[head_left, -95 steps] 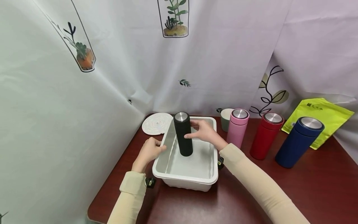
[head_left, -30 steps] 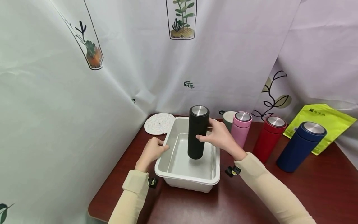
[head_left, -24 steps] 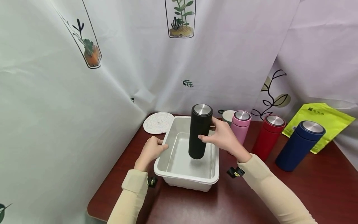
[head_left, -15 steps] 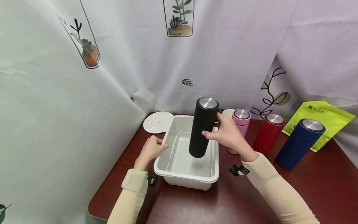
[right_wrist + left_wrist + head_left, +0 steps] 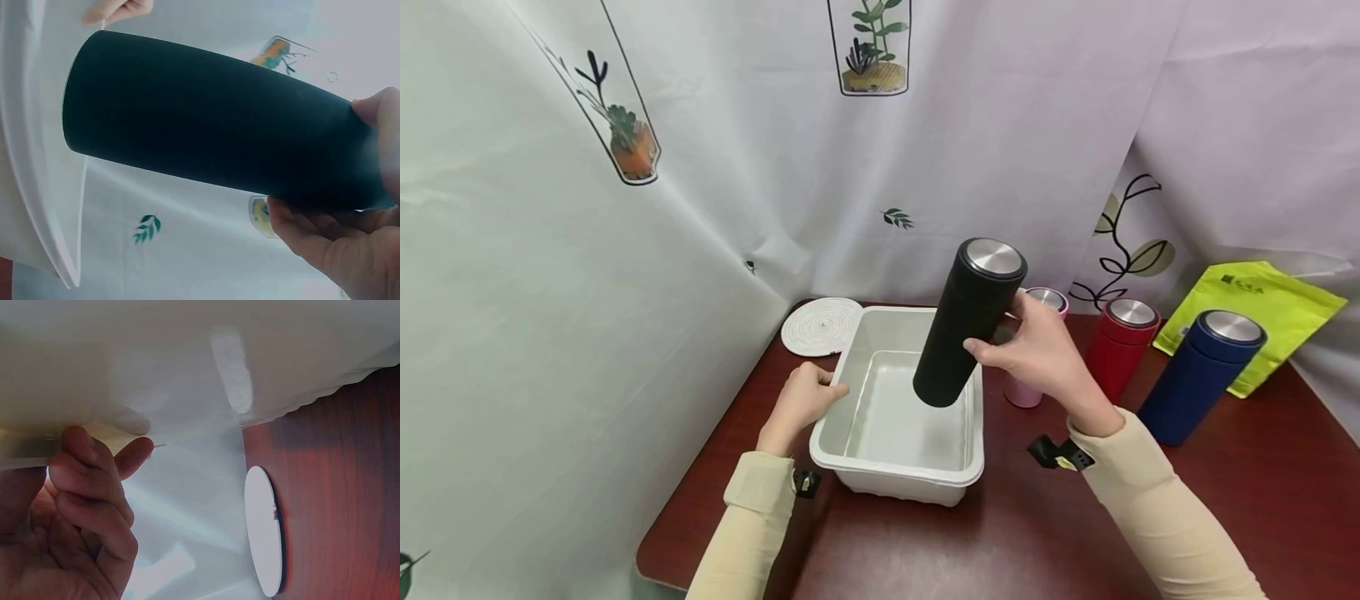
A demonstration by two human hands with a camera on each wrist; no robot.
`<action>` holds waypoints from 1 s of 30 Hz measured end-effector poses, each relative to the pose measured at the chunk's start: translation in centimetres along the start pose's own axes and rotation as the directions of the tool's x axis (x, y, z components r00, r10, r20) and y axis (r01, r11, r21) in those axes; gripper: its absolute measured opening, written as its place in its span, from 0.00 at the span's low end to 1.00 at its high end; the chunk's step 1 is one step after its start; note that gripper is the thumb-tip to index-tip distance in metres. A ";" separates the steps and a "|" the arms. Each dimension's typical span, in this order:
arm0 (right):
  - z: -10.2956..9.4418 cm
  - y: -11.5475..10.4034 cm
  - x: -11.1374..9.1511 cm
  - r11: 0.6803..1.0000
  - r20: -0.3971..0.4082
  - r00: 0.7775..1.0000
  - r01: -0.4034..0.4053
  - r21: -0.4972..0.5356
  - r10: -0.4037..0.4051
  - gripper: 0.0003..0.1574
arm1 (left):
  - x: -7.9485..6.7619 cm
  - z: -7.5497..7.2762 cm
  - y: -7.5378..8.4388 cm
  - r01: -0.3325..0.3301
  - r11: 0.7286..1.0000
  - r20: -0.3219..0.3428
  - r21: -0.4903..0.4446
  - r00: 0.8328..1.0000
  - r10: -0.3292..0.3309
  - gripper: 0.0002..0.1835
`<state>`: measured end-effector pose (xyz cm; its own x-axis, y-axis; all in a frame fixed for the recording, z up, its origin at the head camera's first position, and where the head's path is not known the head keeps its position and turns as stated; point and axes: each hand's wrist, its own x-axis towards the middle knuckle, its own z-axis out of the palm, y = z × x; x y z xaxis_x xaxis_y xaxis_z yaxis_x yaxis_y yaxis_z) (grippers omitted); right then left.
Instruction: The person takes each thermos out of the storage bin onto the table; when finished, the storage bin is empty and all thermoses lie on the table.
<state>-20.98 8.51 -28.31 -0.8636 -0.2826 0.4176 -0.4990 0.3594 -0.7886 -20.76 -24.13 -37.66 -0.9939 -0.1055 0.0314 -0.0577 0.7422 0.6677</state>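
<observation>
My right hand (image 5: pixel 1037 346) grips a black thermos bottle (image 5: pixel 962 333) with a silver-topped lid, thumb on the near side and fingers behind. The bottle leans, its top to the right, over a white plastic basin (image 5: pixel 898 479). In the right wrist view the thermos (image 5: pixel 206 119) spans the frame, its bottom end near the basin's rim. My left hand (image 5: pixel 801 404) pinches the basin's left rim, thumb inside. The left wrist view shows those curled fingers (image 5: pixel 94 494) under the rim, against the outer wall (image 5: pixel 187 375).
To the right stand a red thermos (image 5: pixel 1122 346) and a blue thermos (image 5: pixel 1198 379). A pink thermos (image 5: pixel 1024 392) is partly hidden behind my right hand. A yellow-green bag (image 5: pixel 1262 308) leans at the back right. A round woven mat (image 5: pixel 822 327) lies behind the basin's left side.
My right hand has lifted the black thermos from inside the basin, moving it up and to the right and tilting it. The left hand stays on the rim.
</observation>
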 end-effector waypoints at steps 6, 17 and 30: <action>-1.3 -0.3 -0.6 0.999 -0.027 0.999 0.039 0.028 -0.038 0.31 | 0.0 0.1 -0.1 -0.003 1.000 -0.005 -0.002 1.000 0.003 0.15; -4.0 0.5 -2.1 0.995 -0.073 0.997 -0.015 -0.102 0.007 0.31 | 0.0 0.1 -0.1 0.005 1.000 0.013 -0.004 1.000 -0.005 0.16; -5.4 1.6 -3.5 0.997 -0.110 0.994 -0.009 -0.070 0.001 0.31 | 0.1 0.0 0.1 0.005 1.000 0.009 0.013 1.000 -0.005 0.16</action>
<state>-19.10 14.90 -28.56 -0.8669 -0.1830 0.4636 -0.4951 0.4235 -0.7586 -20.87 -24.13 -37.60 -0.9944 -0.1036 0.0216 -0.0639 0.7503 0.6580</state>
